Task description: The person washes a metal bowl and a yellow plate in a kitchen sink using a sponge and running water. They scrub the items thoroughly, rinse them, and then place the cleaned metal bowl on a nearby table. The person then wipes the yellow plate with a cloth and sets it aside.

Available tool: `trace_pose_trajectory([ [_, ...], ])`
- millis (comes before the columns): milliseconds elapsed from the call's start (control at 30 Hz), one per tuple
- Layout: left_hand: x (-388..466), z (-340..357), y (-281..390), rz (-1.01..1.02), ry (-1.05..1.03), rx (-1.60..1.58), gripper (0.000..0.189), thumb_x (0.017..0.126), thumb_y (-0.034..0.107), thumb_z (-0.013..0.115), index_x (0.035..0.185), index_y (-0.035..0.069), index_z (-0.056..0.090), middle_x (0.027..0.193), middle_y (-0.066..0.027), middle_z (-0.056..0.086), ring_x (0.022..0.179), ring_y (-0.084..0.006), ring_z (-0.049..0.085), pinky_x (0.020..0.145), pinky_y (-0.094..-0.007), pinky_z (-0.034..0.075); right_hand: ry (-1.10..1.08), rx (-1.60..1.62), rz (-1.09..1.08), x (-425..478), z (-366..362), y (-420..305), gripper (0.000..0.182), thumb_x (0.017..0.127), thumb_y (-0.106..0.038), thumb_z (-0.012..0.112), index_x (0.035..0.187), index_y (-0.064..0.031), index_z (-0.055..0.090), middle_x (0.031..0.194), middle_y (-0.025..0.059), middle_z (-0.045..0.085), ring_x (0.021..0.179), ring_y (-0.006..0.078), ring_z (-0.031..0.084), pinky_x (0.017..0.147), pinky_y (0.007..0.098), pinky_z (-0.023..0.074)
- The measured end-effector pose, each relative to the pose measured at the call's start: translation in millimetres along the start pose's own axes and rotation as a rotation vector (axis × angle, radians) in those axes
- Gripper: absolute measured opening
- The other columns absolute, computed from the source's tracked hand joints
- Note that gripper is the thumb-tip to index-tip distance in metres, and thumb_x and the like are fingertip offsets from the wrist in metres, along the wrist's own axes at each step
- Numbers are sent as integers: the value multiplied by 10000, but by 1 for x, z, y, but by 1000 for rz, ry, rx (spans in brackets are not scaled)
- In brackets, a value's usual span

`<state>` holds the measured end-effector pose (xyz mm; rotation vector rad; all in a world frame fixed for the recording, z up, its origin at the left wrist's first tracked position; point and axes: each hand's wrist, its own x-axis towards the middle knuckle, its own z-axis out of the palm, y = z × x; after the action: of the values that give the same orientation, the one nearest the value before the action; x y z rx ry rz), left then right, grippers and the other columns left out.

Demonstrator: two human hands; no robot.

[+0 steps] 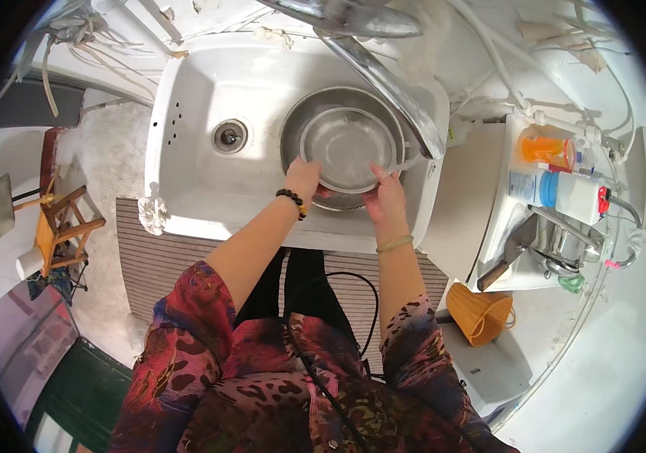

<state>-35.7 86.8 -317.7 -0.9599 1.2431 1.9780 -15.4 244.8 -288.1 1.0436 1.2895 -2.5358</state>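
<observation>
Both hands grip the rim of a round metal bowl (349, 148) over the right side of a white sink (243, 187). My left hand (304, 174) holds its lower left rim, with some fingers hidden underneath. On the lower right rim, my right hand (385, 189) has its thumb on top. Beneath lies a larger metal basin (294, 127), partly covered by the bowl. Whether the two touch cannot be told. The chrome faucet spout (391, 90) slants across the basin's upper right. No running water can be clearly made out.
The sink drain (230, 137) is left of the basin. At right, a white counter (493, 238) bears a cleaver (518, 243), a steel pot (561, 240), an orange bottle (547, 150) and a white bottle (575, 195). A wooden stool (62, 226) stands left; a striped mat (147, 249) lies below.
</observation>
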Motion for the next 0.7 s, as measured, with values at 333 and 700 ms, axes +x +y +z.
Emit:
trace_pose_trajectory([
  [333,-36,14,-23,1111,-171,1298,398,790,246,645,1144,96,545,1103,-133,561,1016,-268,545,934,-369,342,51,-311,137,3,-15,-23,373,835,-120,503,1195,-83,414,1086,100,500,882,208,551,733,349,514],
  [700,-28,42,-21,96,-452,-649,195,898,146,527,1073,60,537,1024,-34,597,991,-143,546,885,-296,427,281,151,-81,-38,-11,0,491,921,-360,450,1321,-93,351,1284,88,436,1171,219,437,941,394,381],
])
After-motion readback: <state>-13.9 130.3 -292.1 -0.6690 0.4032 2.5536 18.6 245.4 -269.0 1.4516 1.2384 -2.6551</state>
